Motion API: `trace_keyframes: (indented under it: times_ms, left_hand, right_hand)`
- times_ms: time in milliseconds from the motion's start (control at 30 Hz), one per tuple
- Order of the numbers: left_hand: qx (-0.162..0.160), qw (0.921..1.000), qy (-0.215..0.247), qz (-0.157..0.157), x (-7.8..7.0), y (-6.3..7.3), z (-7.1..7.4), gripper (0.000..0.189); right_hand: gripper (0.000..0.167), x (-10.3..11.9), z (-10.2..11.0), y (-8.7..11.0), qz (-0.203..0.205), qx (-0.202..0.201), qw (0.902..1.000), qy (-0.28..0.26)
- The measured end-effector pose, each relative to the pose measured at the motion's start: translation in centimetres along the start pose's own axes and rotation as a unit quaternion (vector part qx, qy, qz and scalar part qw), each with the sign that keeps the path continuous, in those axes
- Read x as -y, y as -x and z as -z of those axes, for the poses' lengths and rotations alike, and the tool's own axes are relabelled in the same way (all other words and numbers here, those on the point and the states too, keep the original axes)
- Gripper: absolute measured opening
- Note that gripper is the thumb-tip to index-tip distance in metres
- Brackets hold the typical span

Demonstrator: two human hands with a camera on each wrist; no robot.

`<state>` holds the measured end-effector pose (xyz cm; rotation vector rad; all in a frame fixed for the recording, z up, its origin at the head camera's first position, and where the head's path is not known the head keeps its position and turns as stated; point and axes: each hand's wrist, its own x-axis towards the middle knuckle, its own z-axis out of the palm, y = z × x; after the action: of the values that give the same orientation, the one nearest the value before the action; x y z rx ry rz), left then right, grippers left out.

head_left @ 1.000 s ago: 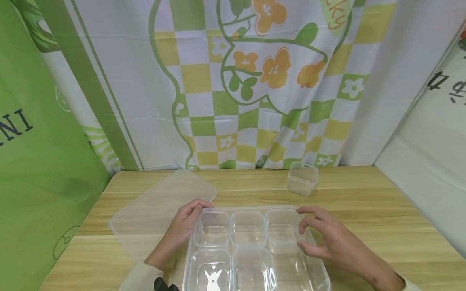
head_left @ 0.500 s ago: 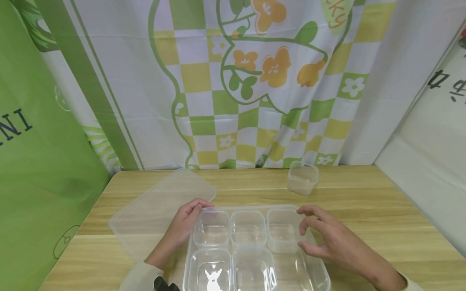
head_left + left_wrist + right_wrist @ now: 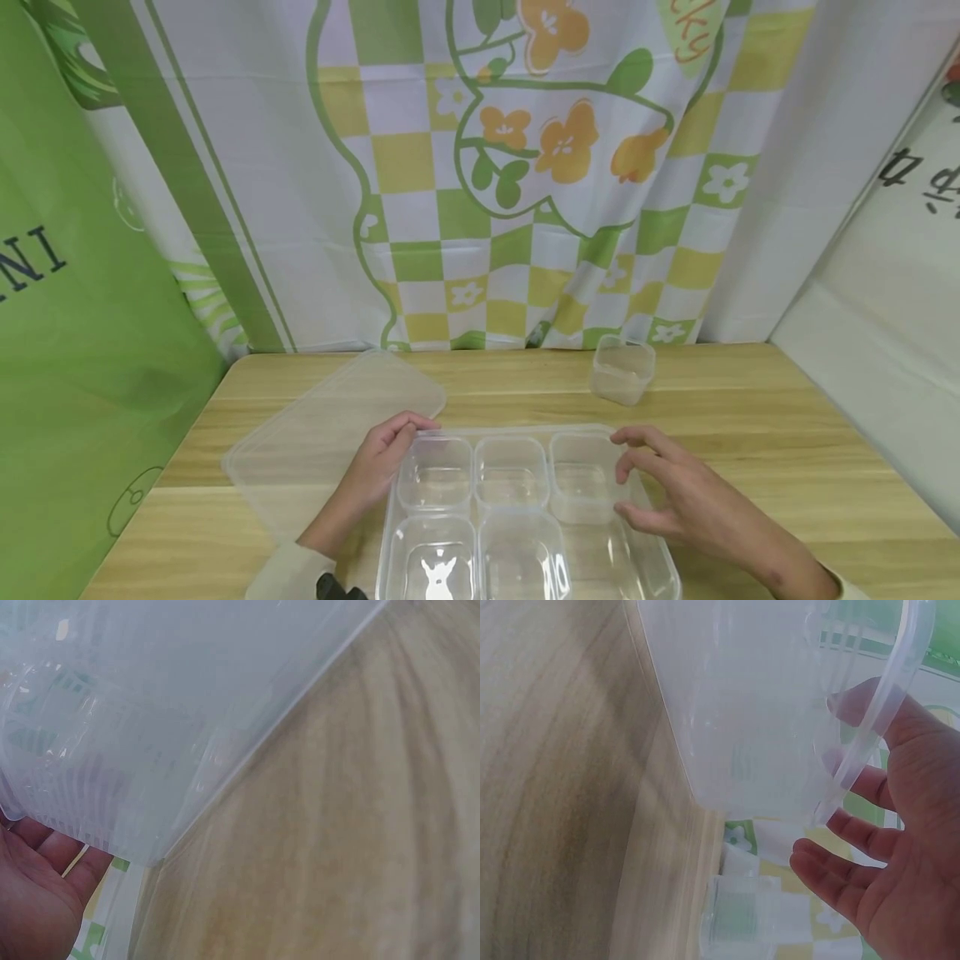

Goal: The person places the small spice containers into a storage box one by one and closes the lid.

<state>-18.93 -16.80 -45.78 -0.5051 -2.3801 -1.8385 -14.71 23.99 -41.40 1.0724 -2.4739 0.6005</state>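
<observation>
A large clear plastic box (image 3: pixel 660 554) stands on the table with several small clear containers inside. My left hand (image 3: pixel 390 454) holds its back left corner; in the left wrist view those fingers (image 3: pixel 90 874) lie against the outside of the wall. At the back right of the box sits a small container (image 3: pixel 583 479), and my right hand (image 3: pixel 663 487) is at its right side, thumb and bent fingers spread apart. The right wrist view shows thumb and index tip through the box's translucent wall, while the other fingers (image 3: pixel 829 877) are outside the rim.
A large translucent lid (image 3: pixel 315 442) lies left of the box. Another small clear container (image 3: pixel 622 371) stands near the table's (image 3: pixel 780 433) back edge, at right. A patterned curtain (image 3: pixel 480 208) hangs behind, and a green panel (image 3: pixel 97 358) borders the left.
The small container by my right hand has shifted slightly right inside the box. Both hands stay in place.
</observation>
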Motion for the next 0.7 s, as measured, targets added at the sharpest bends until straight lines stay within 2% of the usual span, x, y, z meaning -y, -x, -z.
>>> trace_keyframes:
  times_ms: [367,700]
  left_hand:
    - [0.002,1.0000,0.005,-0.002,-0.01,0.00,0.00,0.030]
    - [0.003,1.0000,0.001,0.003,-0.06,0.01,-0.05,0.031]
  right_hand:
    - [0.043,0.03,0.22,-0.07,-0.002,-0.007,0.9999,0.012]
    - [0.043,-0.52,0.85,-0.82,-0.025,-0.018,0.9994,-0.019]
